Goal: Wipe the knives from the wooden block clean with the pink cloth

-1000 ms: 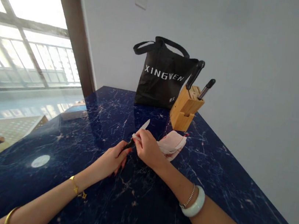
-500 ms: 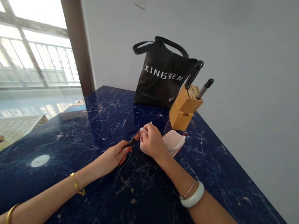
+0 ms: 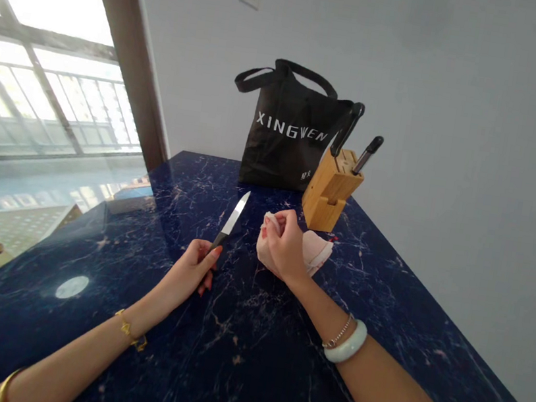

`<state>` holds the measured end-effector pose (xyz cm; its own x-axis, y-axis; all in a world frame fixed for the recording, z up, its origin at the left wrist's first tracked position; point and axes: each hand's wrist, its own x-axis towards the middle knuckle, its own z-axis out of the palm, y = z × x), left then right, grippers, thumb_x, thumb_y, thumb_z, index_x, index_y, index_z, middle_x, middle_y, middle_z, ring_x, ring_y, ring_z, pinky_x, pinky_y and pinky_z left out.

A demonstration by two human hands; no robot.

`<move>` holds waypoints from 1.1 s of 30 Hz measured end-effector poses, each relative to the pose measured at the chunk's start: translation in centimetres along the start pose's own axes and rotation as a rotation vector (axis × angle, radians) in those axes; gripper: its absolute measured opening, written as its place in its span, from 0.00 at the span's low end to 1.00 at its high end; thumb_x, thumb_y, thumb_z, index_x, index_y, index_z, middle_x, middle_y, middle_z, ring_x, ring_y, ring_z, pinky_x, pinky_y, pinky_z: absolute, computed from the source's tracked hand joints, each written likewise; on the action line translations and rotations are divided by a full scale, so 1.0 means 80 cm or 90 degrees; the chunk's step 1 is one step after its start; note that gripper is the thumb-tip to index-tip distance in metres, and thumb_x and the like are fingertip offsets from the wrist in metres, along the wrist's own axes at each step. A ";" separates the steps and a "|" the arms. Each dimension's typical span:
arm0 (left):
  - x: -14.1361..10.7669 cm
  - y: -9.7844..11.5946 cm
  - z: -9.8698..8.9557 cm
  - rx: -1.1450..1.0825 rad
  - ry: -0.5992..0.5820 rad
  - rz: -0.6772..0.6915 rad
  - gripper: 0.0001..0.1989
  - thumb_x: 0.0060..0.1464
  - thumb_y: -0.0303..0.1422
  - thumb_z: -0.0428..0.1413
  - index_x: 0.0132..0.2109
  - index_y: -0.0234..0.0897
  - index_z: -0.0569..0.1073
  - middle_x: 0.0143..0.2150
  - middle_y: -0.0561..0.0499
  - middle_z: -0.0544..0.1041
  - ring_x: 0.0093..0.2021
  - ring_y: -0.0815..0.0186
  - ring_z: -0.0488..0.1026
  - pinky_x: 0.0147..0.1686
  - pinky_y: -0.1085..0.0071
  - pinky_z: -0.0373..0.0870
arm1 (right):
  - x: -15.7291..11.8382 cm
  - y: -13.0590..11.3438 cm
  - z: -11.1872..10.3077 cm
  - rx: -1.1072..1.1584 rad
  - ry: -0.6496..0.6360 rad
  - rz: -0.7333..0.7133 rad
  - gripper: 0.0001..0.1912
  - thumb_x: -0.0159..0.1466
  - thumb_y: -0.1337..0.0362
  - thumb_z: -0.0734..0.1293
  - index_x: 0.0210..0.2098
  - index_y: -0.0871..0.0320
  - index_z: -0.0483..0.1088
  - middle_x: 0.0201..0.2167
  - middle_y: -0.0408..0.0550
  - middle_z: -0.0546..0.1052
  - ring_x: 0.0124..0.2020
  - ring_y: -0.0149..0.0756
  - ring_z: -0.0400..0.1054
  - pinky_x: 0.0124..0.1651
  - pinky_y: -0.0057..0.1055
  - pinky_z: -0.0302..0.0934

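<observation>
In the head view, the person's left hand [image 3: 187, 271] rested low on the counter [image 3: 245, 364], a dark blue marble slab with pale veins. Its fingers [image 3: 204, 253] were closed around the dark handle of a knife [image 3: 231, 218], whose bare blade pointed up and away toward the tote bag. The right hand [image 3: 284, 243] was just to the right of the knife, not touching it. Its fingers [image 3: 279, 224] were curled tightly, gripping a bunched fold of pink cloth [image 3: 315, 251]. The cloth lay on the counter under and beside that hand, its far end near the foot of the knife block [image 3: 332, 190].

The pale wooden block stood near the back of the counter, holding two black-handled knives [image 3: 346, 129] tilted in its slots. Just behind and to the left of it, the black tote bag [image 3: 286, 144], printed "XINGWEN" in white, stood against the wall [image 3: 459, 121]. A bangle [image 3: 346, 342] and a chain bracelet [image 3: 338, 332] circled the right wrist, and a gold bracelet [image 3: 130, 331] circled the left. A large window [image 3: 49, 90] filled the left side of the view.
</observation>
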<state>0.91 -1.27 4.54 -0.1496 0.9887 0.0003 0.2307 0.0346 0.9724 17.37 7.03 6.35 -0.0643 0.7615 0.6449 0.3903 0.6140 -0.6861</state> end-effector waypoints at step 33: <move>-0.004 -0.006 0.003 0.327 -0.062 0.173 0.09 0.55 0.34 0.42 0.41 0.38 0.62 0.28 0.53 0.70 0.26 0.66 0.68 0.27 0.72 0.61 | -0.031 -0.032 0.016 -0.134 -0.231 -0.197 0.05 0.61 0.70 0.55 0.32 0.59 0.61 0.32 0.49 0.67 0.37 0.35 0.59 0.42 0.31 0.55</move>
<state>1.08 -1.55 3.99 0.0640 0.9800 0.1883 0.6877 -0.1800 0.7033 15.33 3.86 6.07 -0.5054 0.5963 0.6236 0.4761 0.7955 -0.3748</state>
